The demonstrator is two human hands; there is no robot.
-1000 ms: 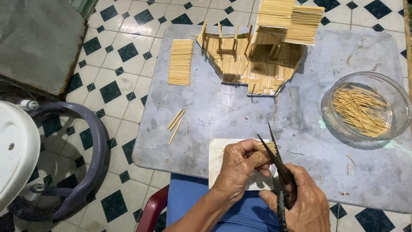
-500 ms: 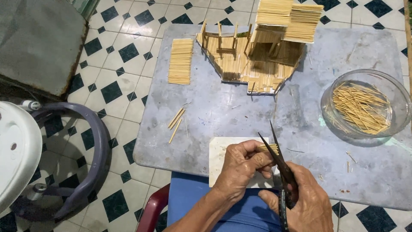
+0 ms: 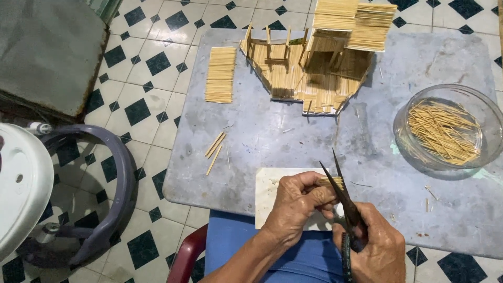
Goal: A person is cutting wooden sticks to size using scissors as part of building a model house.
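My left hand point(image 3: 294, 205) pinches a small bundle of toothpicks point(image 3: 330, 182) over a white square tile point(image 3: 270, 194) at the near edge of the grey table point(image 3: 314, 136). In my right hand point(image 3: 373, 246) is a pair of black scissors point(image 3: 343, 202), its blades slightly apart and pointing up beside the bundle's end. A model house of toothpicks point(image 3: 317, 57) stands at the table's far side. A flat toothpick panel point(image 3: 220, 74) lies to its left.
A clear glass bowl point(image 3: 445, 131) holding several toothpicks sits at the right. A few loose sticks point(image 3: 215, 147) lie left of centre. Off the table: checkered floor tiles, a grey slab point(image 3: 42, 52), a white and purple object point(image 3: 57, 199), a red chair edge point(image 3: 186, 257).
The hands and scissors have barely moved; the scissor tips have shifted slightly right beside the bundle. Everything on the table stays where it was.
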